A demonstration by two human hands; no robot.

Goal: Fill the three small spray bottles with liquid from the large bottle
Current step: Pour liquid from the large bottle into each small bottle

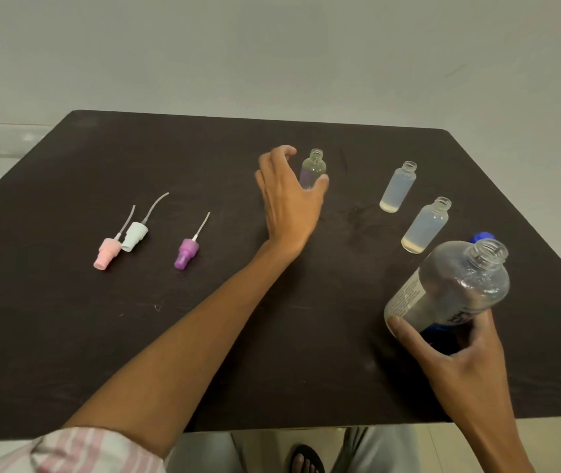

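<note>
Clear small spray bottle [313,169] could tip as my half-open left hand [289,196] cups it, while my right hand [456,349] grips the uncapped, tilted large bottle [449,288], which could spill.

Table [67,319] carries three spray caps [131,235] at left, lying down. Small bottle [312,169] upright at centre back, left hand [289,196] around it. Two more small bottles [398,186] right of it. Large bottle [449,288] front right, tilted, in right hand [460,356].
</note>
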